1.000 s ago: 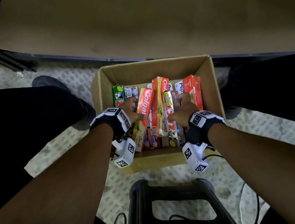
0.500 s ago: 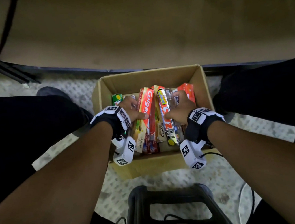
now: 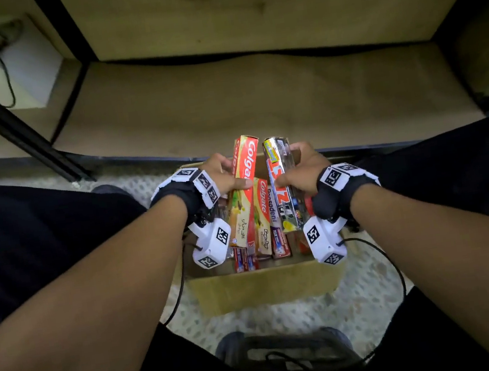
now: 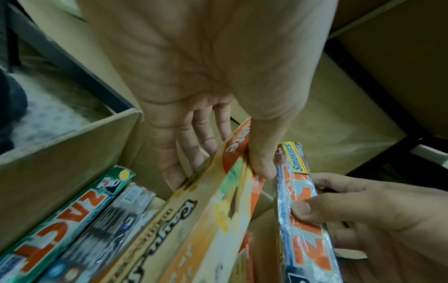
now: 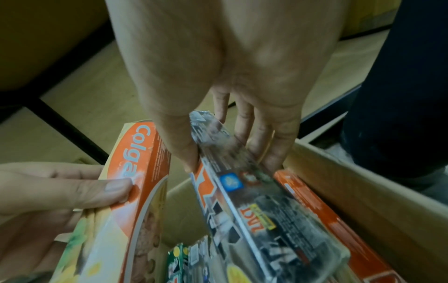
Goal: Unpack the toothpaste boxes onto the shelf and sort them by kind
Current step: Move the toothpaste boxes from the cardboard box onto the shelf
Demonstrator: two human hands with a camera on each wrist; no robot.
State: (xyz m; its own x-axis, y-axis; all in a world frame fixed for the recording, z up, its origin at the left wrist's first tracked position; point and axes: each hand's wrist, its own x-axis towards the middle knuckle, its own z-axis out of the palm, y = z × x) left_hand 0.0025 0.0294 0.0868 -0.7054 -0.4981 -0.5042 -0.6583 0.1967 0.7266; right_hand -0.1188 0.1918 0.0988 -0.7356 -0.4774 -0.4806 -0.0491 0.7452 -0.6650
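While the shelf (image 3: pixel 256 98) lay bare, a Colgate box (image 3: pixel 244 182) was pinched by the left hand (image 3: pixel 223 175) and a silver Zact box (image 3: pixel 281 180) by the right hand (image 3: pixel 300 168), above the carton (image 3: pixel 266 286). Tilted boxes might be dislodged, or kinds mixed.

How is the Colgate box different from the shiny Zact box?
The Colgate box is red and cream card; the Zact box is silvery and glossy. The left hand holds the Colgate box; the right hand holds the Zact box. The Colgate box looks wider than the Zact box. Both are long toothpaste boxes, gripped between thumb and fingers, held over the carton.
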